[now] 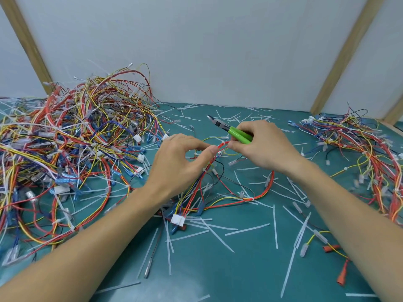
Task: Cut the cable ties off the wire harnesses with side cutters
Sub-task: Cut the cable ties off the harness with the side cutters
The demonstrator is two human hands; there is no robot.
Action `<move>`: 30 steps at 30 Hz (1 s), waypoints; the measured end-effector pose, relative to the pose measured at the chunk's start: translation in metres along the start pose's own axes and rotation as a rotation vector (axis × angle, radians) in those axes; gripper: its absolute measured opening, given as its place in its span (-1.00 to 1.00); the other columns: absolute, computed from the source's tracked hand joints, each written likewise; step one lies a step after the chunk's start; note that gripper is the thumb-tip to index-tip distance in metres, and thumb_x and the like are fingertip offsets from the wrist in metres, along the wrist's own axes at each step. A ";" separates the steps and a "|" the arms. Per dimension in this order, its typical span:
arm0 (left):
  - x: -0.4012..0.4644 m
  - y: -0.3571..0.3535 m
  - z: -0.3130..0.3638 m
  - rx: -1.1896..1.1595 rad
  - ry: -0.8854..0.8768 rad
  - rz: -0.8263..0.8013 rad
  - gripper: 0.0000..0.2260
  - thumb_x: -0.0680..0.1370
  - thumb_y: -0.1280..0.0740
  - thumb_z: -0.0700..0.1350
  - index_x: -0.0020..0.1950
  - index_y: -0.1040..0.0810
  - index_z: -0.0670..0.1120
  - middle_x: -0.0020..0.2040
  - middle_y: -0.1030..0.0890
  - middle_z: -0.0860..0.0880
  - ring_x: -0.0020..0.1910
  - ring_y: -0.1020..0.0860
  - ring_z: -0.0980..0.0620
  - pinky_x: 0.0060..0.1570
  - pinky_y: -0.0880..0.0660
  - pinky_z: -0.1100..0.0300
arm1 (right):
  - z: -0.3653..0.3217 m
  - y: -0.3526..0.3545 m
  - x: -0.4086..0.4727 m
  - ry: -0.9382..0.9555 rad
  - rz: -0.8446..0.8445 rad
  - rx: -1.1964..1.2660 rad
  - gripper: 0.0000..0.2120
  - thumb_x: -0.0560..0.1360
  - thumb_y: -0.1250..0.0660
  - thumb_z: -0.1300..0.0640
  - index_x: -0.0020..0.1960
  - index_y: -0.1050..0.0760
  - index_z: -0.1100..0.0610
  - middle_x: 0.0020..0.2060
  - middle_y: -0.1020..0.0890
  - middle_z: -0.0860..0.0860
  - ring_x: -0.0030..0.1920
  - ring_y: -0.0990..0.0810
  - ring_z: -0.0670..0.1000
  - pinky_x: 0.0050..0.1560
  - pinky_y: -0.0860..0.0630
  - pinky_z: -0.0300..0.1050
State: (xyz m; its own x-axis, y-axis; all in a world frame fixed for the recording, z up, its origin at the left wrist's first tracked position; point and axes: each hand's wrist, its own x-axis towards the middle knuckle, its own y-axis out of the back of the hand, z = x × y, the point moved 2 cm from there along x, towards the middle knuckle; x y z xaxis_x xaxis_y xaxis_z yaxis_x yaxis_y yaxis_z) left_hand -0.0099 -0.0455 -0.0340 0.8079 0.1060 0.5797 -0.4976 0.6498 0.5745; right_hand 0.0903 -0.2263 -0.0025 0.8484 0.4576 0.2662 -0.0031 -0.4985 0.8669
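Two hands pinching harness (220, 147), cutters (231, 130) right

You had bright, even, diffuse light across the whole view, with no hard glare on the green mat (250, 264). Shadows were faint and soft, pooling only beneath your forearms. Wide-angle distortion bent the wooden posts (340, 57) outward at both edges. The centre was reasonably sharp; the wire pile (72, 136) at the far left and bottom corners looked smeared.

Head cam, looks fwd/down, close over green mat (250, 269).
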 end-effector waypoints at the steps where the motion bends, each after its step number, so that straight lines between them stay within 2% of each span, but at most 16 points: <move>1: 0.001 0.000 0.000 -0.023 0.043 -0.008 -0.73 0.55 -0.34 0.20 -0.10 -0.72 0.05 -0.18 -0.69 0.13 -0.10 -0.60 0.12 0.08 -0.48 0.01 | -0.003 -0.001 -0.002 0.004 0.043 -0.001 -0.79 0.50 -0.45 -0.10 -0.15 -0.57 0.03 -0.33 -0.60 -0.03 -0.20 -0.55 0.11 -0.15 -0.48 0.00; 3: 0.003 0.000 -0.001 -0.078 0.105 -0.045 -0.79 0.56 -0.39 0.15 -0.08 -0.73 0.06 -0.21 -0.69 0.13 -0.12 -0.61 0.16 0.04 -0.53 0.02 | -0.010 -0.003 -0.005 0.022 0.121 0.018 -0.80 0.50 -0.45 -0.08 -0.17 -0.53 0.01 -0.36 -0.57 -0.06 -0.23 -0.53 0.08 -0.20 -0.42 -0.02; 6: 0.007 0.000 -0.006 -0.146 0.138 -0.088 -0.82 0.59 -0.40 0.02 -0.01 -0.73 -0.05 -0.17 -0.67 0.06 -0.09 -0.60 0.08 0.07 -0.51 0.00 | -0.021 -0.002 -0.010 0.065 0.221 0.068 -0.77 0.50 -0.45 -0.06 -0.21 -0.46 0.01 -0.45 -0.49 -0.11 -0.34 -0.46 -0.09 -0.28 -0.27 -0.06; 7: 0.007 0.001 -0.005 -0.163 0.126 -0.076 -0.83 0.59 -0.40 -0.02 -0.02 -0.72 -0.09 -0.15 -0.66 0.04 -0.09 -0.59 0.06 0.08 -0.49 -0.01 | -0.024 -0.002 -0.012 0.086 0.240 0.097 -0.77 0.50 -0.46 -0.05 -0.20 -0.46 0.02 -0.45 -0.51 -0.09 -0.34 -0.47 -0.07 -0.27 -0.28 -0.06; 10: 0.008 0.009 -0.005 -0.055 -0.026 0.124 -0.91 0.58 -0.42 -0.13 -0.03 -0.69 -0.13 -0.09 -0.65 -0.01 -0.03 -0.54 -0.02 0.09 -0.44 -0.05 | -0.034 0.000 -0.016 0.156 0.234 0.237 -0.80 0.50 -0.48 0.00 -0.16 -0.52 0.08 -0.39 -0.56 -0.01 -0.31 -0.49 0.08 -0.24 -0.37 -0.02; 12: 0.007 0.016 -0.004 0.130 -0.153 0.295 -0.91 0.58 -0.41 -0.15 -0.01 -0.68 -0.14 -0.03 -0.66 -0.03 0.02 -0.54 -0.07 0.13 -0.42 -0.05 | -0.039 0.002 -0.016 0.175 0.180 0.361 -0.83 0.50 -0.50 0.04 -0.17 -0.55 0.07 -0.42 -0.54 -0.06 -0.35 -0.46 0.01 -0.26 -0.37 -0.06; 14: 0.007 0.018 -0.004 0.227 -0.218 0.359 -0.91 0.60 -0.39 -0.16 0.03 -0.68 -0.14 0.01 -0.67 -0.04 0.07 -0.57 -0.10 0.29 -0.37 -0.08 | -0.039 0.000 -0.015 0.161 0.131 0.443 -0.84 0.49 -0.51 0.07 -0.19 -0.55 0.02 -0.47 -0.50 -0.14 -0.39 -0.42 -0.07 -0.27 -0.34 -0.12; 16: 0.006 0.015 -0.004 0.198 -0.196 0.300 -0.91 0.60 -0.39 -0.18 0.04 -0.67 -0.15 0.02 -0.67 -0.03 0.10 -0.59 -0.06 0.40 -0.31 -0.09 | -0.037 -0.004 -0.015 0.129 0.142 0.434 -0.85 0.49 -0.51 0.08 -0.20 -0.56 0.00 -0.48 -0.48 -0.16 -0.39 -0.42 -0.08 -0.25 -0.34 -0.12; 20: 0.004 0.009 -0.008 -0.145 0.032 0.017 -0.82 0.66 -0.30 -0.08 -0.02 -0.65 -0.13 -0.09 -0.68 0.04 -0.03 -0.61 0.08 0.15 -0.48 -0.02 | -0.034 -0.014 -0.020 0.094 0.216 0.340 -0.84 0.50 -0.48 0.03 -0.16 -0.56 0.07 -0.40 -0.53 -0.06 -0.31 -0.48 0.04 -0.19 -0.43 0.01; 24: 0.007 0.008 -0.009 -0.378 0.155 -0.049 -0.78 0.61 -0.31 0.02 0.09 -0.48 -0.13 -0.18 -0.66 -0.09 -0.13 -0.63 0.09 0.07 -0.52 0.04 | -0.035 -0.015 -0.023 0.135 0.250 0.314 -0.82 0.50 -0.48 0.02 -0.14 -0.55 0.10 -0.36 -0.57 -0.01 -0.27 -0.50 0.10 -0.15 -0.48 0.07; 26: 0.008 0.006 -0.010 -0.393 0.144 -0.114 -0.77 0.60 -0.29 0.04 0.13 -0.54 -0.08 -0.26 -0.62 -0.09 -0.22 -0.58 0.08 -0.03 -0.48 0.04 | -0.036 -0.016 -0.024 0.158 0.264 0.304 -0.81 0.50 -0.48 0.02 -0.14 -0.54 0.10 -0.36 -0.57 -0.01 -0.28 -0.50 0.09 -0.17 -0.48 0.07; 28: 0.009 0.005 -0.012 -0.429 0.152 -0.179 -0.76 0.60 -0.25 0.04 0.04 -0.65 -0.06 -0.29 -0.59 -0.07 -0.26 -0.49 -0.02 -0.18 -0.39 -0.01 | -0.037 -0.016 -0.025 0.179 0.277 0.289 -0.81 0.50 -0.48 0.01 -0.14 -0.54 0.09 -0.35 -0.59 -0.01 -0.28 -0.51 0.09 -0.17 -0.48 0.08; 30: 0.009 0.004 -0.015 -0.497 0.176 -0.186 -0.74 0.59 -0.26 0.03 -0.03 -0.69 -0.07 -0.30 -0.60 -0.08 -0.25 -0.47 -0.04 -0.14 -0.36 0.03 | -0.037 -0.016 -0.026 0.191 0.277 0.289 -0.82 0.50 -0.46 0.01 -0.14 -0.54 0.09 -0.33 -0.61 0.00 -0.27 -0.52 0.10 -0.15 -0.49 0.09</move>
State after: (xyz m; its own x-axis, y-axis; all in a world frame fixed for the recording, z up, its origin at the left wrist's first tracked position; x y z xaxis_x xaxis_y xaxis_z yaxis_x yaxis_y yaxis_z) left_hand 0.0002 -0.0306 -0.0349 0.9295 0.0517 0.3651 -0.1669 0.9419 0.2915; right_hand 0.0485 -0.2029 -0.0076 0.7231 0.3923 0.5685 -0.0451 -0.7945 0.6056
